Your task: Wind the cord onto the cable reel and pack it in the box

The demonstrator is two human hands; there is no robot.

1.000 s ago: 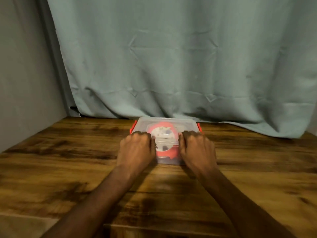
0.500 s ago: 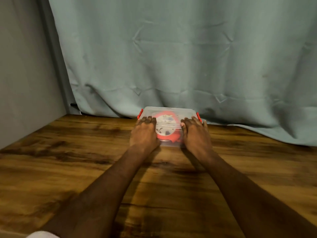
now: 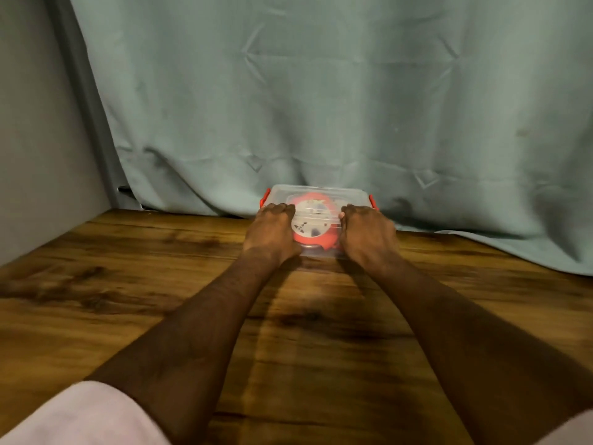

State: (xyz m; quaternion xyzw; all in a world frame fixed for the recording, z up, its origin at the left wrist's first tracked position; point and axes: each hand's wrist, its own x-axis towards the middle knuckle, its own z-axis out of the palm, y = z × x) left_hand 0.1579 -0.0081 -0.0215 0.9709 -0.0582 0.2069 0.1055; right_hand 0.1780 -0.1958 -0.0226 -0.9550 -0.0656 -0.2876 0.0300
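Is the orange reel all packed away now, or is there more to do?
Nearly done. The orange reel already lies inside the clear box, lid on. Both hands, left hand and right hand, rest on the lid. I cannot tell whether the red latches are snapped.

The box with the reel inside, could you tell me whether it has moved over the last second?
Yes. The box has slid away from the person, across the table, right up against the curtain.
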